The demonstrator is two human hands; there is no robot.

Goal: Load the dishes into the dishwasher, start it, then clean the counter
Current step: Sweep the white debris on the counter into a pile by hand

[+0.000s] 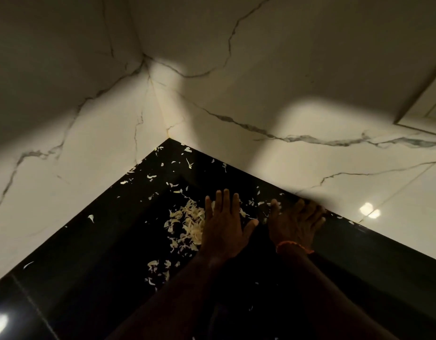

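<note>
A glossy black counter (94, 273) runs into a corner between two marble walls. Pale food scraps, thin peel-like flakes, lie heaped in a pile (187, 224) and scattered toward the corner. My left hand (223, 224) lies flat on the counter, fingers stretched out, its edge against the right side of the pile. My right hand (296, 224) is flat too, fingers spread, near the right wall's foot, with an orange thread around the wrist. Neither hand holds anything. No dishes or dishwasher are in view.
White marble walls with grey veins (261, 133) close the counter on the left and right, meeting at the corner (169, 137). The underside of a wall cabinet (425, 104) shows at the upper right. Single flakes (90, 218) lie along the left wall's foot.
</note>
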